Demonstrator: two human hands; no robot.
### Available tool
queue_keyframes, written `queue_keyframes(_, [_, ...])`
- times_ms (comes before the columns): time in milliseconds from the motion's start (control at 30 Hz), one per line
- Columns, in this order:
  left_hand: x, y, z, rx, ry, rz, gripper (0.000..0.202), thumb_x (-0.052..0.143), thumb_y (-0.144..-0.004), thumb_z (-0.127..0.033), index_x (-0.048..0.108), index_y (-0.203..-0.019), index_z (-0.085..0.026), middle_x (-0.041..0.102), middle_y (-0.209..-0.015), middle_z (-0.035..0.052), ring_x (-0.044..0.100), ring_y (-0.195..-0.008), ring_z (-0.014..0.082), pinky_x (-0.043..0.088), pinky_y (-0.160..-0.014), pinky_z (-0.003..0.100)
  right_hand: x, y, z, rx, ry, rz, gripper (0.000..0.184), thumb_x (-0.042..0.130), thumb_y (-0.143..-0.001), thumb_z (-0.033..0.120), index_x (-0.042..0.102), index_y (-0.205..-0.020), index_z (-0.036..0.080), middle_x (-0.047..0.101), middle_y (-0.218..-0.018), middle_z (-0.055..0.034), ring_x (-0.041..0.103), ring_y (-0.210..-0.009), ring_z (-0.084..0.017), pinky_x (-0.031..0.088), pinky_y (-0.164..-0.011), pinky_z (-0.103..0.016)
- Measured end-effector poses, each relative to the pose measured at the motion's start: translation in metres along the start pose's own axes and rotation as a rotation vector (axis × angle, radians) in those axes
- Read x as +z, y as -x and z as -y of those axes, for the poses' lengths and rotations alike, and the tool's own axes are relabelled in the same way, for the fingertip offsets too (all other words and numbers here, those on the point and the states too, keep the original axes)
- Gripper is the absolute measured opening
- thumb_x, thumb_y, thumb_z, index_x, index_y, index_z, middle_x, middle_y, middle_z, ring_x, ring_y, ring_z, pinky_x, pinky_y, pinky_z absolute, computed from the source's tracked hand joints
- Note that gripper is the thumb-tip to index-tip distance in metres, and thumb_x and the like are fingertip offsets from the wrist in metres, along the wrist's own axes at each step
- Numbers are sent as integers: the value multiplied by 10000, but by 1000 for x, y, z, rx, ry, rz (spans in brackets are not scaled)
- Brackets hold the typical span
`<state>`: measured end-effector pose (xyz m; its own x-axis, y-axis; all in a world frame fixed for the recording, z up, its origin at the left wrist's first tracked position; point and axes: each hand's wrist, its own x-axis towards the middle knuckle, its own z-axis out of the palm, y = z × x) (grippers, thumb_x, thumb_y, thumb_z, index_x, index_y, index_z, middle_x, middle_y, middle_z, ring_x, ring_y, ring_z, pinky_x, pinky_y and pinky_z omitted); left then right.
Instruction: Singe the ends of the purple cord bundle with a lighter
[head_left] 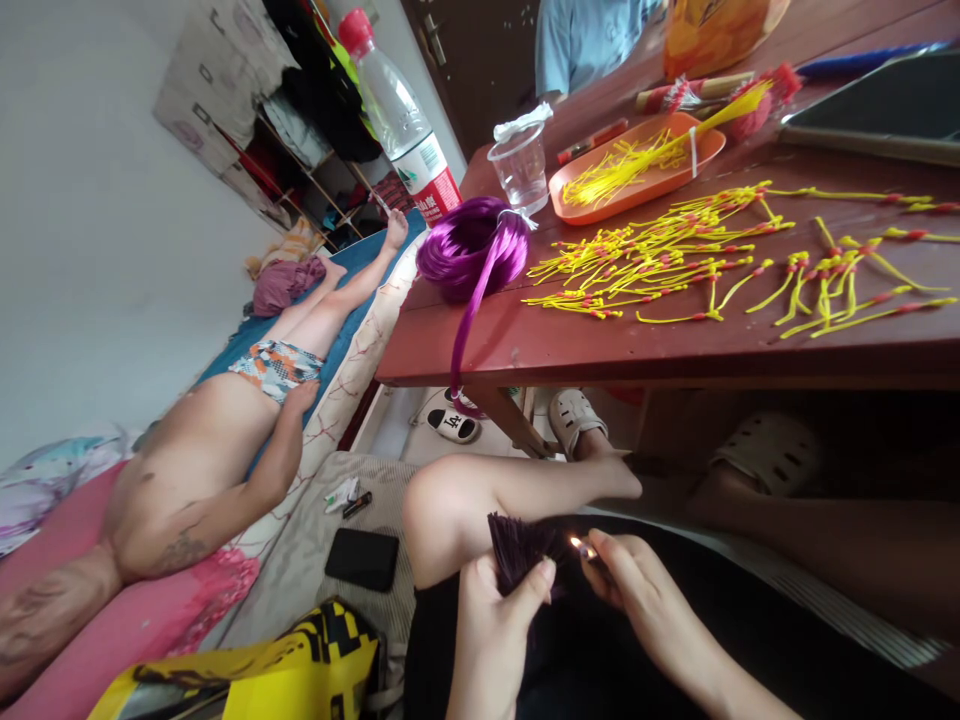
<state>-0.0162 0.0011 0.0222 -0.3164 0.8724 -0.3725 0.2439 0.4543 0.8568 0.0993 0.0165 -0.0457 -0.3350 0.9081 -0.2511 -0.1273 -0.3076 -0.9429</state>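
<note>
My left hand (pixel 495 620) is closed around a bundle of dark purple cords (pixel 516 545), whose cut ends fan out above the fingers. In my right hand (pixel 637 590) is a lighter (pixel 587 553), mostly hidden by the fingers, with a small flame at its tip. The flame burns just right of the bundle, and I cannot tell whether it touches any strand. Both hands are over my lap. On the table, a coil of shiny purple cord (pixel 469 245) trails one end over the edge. Short yellow cords (pixel 645 265) with red parts lie beside it.
The red-brown table (pixel 435 345) bears an orange tray (pixel 559 208) of yellow cords, a plastic cup (pixel 521 165), a bottle (pixel 397 115) and a tablet (pixel 885 105). A person (pixel 202 440) lies on the bed at left. A dark phone-like device (pixel 362 558) and yellow bag (pixel 300 680) are nearby.
</note>
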Motion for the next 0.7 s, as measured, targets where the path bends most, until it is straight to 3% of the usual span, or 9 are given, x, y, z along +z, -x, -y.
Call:
queue_keyframes(300, [-5,-2,3,63,-126,59,244,608,-663,-300,526,-496,-142,508,-475,-15,445,-504,129,366,-503,226,-1,0,-2,23,-6,-10,406,268,-846,422,258,-503,206,244,-494,59,213,-478,-104,205,-459,-246])
queue_keyframes(533, [-5,-2,1,81,-192,31,229,602,-667,-302,565,-521,-129,549,-478,3,484,-504,147,390,-496,234,-1,0,1,11,-12,-12,413,267,-844,432,248,-498,208,234,-483,62,202,-469,-101,197,-452,-249])
queue_keyframes(700, [-4,0,-2,112,-248,23,190,595,-677,-284,651,-659,-103,630,-568,30,537,-540,174,413,-504,241,-1,1,1,6,-13,-6,420,265,-842,444,254,-495,207,233,-485,62,199,-466,-100,192,-447,-247])
